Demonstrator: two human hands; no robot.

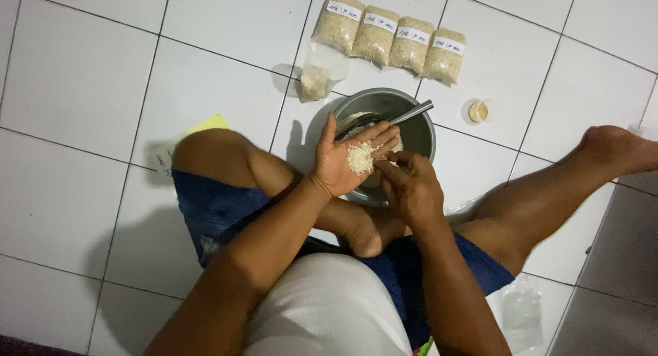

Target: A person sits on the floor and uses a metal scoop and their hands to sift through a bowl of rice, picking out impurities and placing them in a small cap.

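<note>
Person seated cross-legged on white tiled floor (82, 89), head view looking down. Landmark: metal bowl (421, 133) on the floor just in front of the crossed legs.

Left hand (346, 157) palm up, held over the near left rim of the bowl. Fingers spread flat and fully open, gripping nothing; they point up and right, toward the bowl's centre. A small heap of rice (360, 157) lies loose on the palm, at the base of the fingers. The heap is slightly longer than wide, its long axis running roughly along the palm from wrist toward fingers.

Right hand (410, 188) just right of the heap, over the bowl's near rim, back of the hand to the camera. Its fingers (394, 165) are curled inward, tips drawn close together at the edge of the rice; whether a grain is pinched between them cannot be told, view too small.

Inside the bowl: more rice, and a metal spoon (404, 115) whose handle sticks out over the far right rim.

Beyond the bowl: four filled bags of rice (391, 39) in a row, each with a white label. Left of that row, a partly filled clear bag (317, 78). Right of the bowl, a small round container (478, 111). Left of the bowl, past the knee, a yellow sheet (209, 123).
</note>
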